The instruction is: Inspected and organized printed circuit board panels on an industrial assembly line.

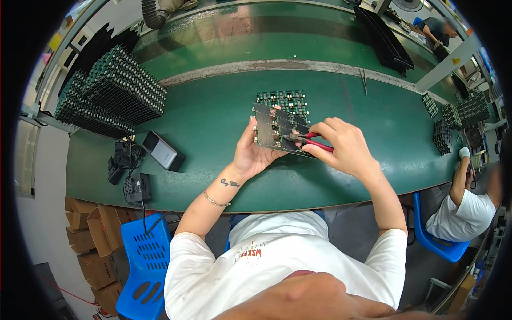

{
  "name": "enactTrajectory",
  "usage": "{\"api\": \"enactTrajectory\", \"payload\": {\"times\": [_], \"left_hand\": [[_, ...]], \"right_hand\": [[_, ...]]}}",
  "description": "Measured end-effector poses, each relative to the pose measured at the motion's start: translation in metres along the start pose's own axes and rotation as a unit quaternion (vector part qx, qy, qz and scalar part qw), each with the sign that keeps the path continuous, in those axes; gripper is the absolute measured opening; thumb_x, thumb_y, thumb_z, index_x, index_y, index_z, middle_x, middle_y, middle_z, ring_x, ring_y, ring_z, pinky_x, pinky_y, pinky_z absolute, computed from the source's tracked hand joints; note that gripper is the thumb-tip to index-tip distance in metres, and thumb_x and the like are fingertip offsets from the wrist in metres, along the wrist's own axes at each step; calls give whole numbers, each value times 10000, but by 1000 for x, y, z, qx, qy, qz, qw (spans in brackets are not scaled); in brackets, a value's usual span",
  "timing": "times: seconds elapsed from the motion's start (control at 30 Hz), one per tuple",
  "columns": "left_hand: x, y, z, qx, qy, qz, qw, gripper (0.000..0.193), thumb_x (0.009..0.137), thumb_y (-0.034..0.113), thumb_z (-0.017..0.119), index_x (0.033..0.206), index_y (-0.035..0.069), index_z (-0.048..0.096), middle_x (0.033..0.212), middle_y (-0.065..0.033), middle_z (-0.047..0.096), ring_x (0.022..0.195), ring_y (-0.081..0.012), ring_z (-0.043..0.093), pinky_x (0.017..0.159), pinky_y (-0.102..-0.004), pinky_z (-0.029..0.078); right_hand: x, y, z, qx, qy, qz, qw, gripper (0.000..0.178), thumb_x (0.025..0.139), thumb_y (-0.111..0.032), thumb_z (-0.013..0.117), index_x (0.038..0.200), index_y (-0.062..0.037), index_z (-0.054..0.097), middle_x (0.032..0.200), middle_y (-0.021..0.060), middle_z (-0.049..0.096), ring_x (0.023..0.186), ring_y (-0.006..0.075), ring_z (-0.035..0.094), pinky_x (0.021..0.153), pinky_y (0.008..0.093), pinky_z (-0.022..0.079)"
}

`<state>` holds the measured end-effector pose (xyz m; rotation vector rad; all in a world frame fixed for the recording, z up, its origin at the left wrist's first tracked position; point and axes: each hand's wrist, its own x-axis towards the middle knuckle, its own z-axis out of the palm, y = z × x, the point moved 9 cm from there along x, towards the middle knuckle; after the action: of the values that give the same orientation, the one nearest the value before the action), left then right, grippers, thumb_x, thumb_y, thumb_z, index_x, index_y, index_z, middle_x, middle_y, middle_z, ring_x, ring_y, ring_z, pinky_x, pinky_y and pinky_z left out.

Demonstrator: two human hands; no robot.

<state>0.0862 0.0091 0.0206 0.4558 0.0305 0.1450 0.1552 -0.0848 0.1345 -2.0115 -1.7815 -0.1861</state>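
Note:
A dark circuit board panel (271,128) is held tilted above the green bench by my left hand (253,154), its fingers wrapped under and behind the panel. My right hand (345,145) grips red-handled cutting pliers (319,143). Their metal jaws touch or nearly touch the panel's face, right of its middle; whether they are closed on a part is too small to tell. Just beyond lies another green circuit board panel (288,98) flat on the bench, partly hidden by the held one.
Tall stacks of circuit boards (120,85) stand at the left. Nearer are a grey box-shaped device (162,151) and black adapters with cables (133,181). Tweezers (363,80) lie at the back right. A blue chair (144,261) is at left; a seated co-worker (464,210) is at right.

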Motion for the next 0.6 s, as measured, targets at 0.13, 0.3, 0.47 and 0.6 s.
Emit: {"api": "enactTrajectory", "payload": {"times": [0.13, 0.3, 0.47, 0.6], "left_hand": [[0, 1, 3, -25, -6, 2, 1000, 575, 933, 504, 377, 1349, 109, 345, 1266, -211, 497, 1076, -351, 570, 920, -357, 506], [2, 4, 1, -35, 7, 4, 999, 587, 932, 505, 380, 1345, 89, 343, 1271, -222, 486, 1071, -359, 571, 914, -353, 512], [3, 7, -1, -24, 8, 13, 1000, 586, 932, 504, 381, 1345, 91, 342, 1277, -228, 478, 1075, -361, 568, 912, -355, 514], [1, 4, 4, -70, -16, 6, 997, 581, 933, 500, 380, 1357, 106, 332, 1279, -225, 477, 1082, -364, 562, 915, -352, 514]], "right_hand": [[1, 5, 7, -6, -11, -6, 1000, 254, 793, -321, 657, 868, -84, 602, 761, 38, 585, 600, 204, 529, 552, 287, 420], [5, 15, 20, -48, -68, 2, 997, 257, 811, -340, 632, 841, -87, 591, 738, 52, 584, 594, 216, 539, 529, 290, 413], [8, 14, 16, -35, -34, -21, 999, 361, 834, -447, 577, 815, -87, 597, 693, 76, 602, 574, 228, 560, 512, 294, 429], [7, 14, 17, 1, -32, -18, 999, 395, 834, -470, 567, 804, -78, 611, 711, 77, 615, 572, 236, 562, 522, 295, 434]]}}
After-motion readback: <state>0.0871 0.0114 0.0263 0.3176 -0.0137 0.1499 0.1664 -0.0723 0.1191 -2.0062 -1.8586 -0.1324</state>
